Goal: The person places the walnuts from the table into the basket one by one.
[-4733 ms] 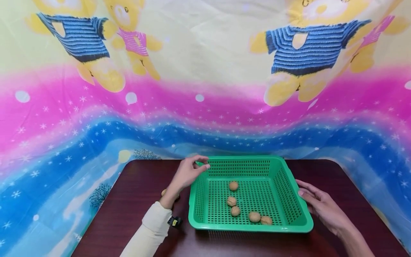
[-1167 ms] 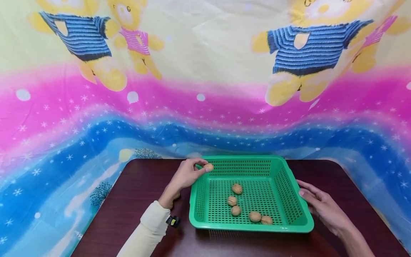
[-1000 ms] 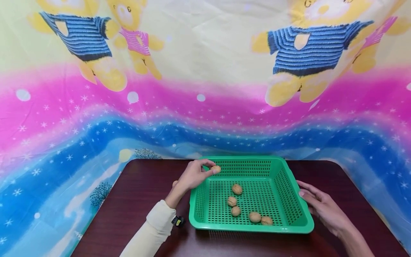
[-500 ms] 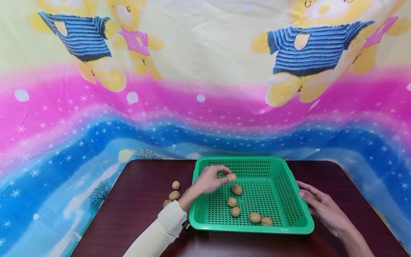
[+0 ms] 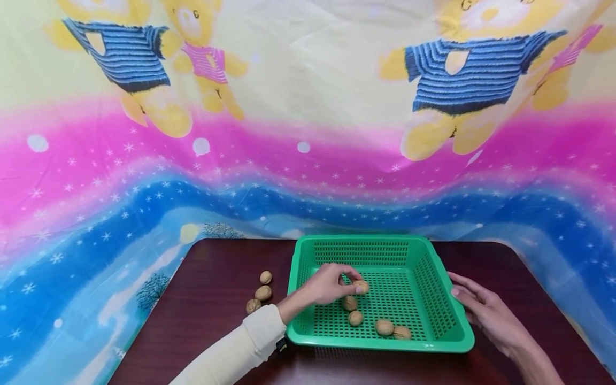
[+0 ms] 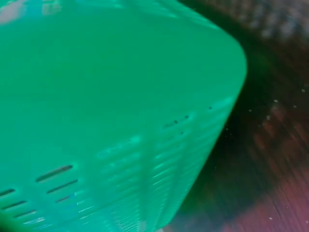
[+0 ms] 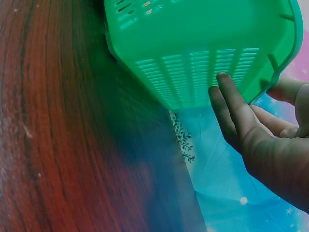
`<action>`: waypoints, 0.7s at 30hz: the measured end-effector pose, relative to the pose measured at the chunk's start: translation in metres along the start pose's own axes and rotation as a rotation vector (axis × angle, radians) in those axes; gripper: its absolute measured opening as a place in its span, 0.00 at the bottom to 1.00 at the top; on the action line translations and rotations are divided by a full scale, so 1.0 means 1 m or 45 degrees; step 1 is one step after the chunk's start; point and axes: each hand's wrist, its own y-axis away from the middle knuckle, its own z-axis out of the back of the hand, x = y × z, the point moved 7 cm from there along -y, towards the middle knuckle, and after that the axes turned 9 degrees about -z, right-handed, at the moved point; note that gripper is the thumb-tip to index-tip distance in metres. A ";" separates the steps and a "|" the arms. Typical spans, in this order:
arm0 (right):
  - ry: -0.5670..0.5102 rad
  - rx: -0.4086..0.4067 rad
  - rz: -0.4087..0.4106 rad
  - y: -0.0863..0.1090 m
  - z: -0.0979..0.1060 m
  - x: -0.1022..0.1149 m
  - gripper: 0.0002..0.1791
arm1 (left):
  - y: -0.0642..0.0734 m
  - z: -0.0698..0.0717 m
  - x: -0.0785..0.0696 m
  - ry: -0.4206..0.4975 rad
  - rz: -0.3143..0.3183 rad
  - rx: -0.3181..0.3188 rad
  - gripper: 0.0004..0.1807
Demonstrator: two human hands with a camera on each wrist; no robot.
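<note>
My left hand (image 5: 332, 284) reaches down inside the green plastic basket (image 5: 385, 345), its thumb and fingers pinching a walnut (image 5: 361, 287) just above the basket floor. Right beside that hand lies another walnut (image 5: 349, 303), with one more walnut (image 5: 355, 318) just in front of it. Two others, a walnut (image 5: 384, 327) and its neighbour walnut (image 5: 402, 332), touch near the front wall. At the basket's right side my right hand (image 5: 491, 315) holds the rim; in the right wrist view two fingers (image 7: 231, 96) extend along the outer wall. The left wrist view shows only basket wall and table.
Left of the basket, three walnuts stand in a row on the dark wooden table (image 5: 216, 278): a far walnut (image 5: 266, 277), a middle walnut (image 5: 263, 293) and a near walnut (image 5: 253, 306). A printed bear curtain (image 5: 308, 176) hangs behind the table.
My left hand has carried a walnut from the basket's left rim rightward and down into it. The table walnuts it covered are now visible. My right hand stays at the rim.
</note>
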 end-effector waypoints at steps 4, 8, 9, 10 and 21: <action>-0.010 0.030 0.019 0.002 -0.001 0.002 0.35 | 0.000 -0.003 -0.001 0.013 -0.005 0.014 0.13; -0.004 0.020 0.018 0.003 -0.002 0.002 0.35 | 0.000 -0.004 -0.001 0.010 -0.018 0.022 0.13; -0.002 0.020 0.019 0.003 -0.002 0.002 0.35 | 0.000 -0.004 -0.001 0.009 -0.021 0.026 0.13; 0.001 0.020 0.024 0.004 -0.003 0.002 0.35 | 0.000 -0.005 -0.001 0.005 -0.027 0.029 0.14; -0.021 0.039 0.027 0.002 -0.003 0.002 0.35 | 0.000 -0.007 -0.001 -0.040 -0.038 0.053 0.15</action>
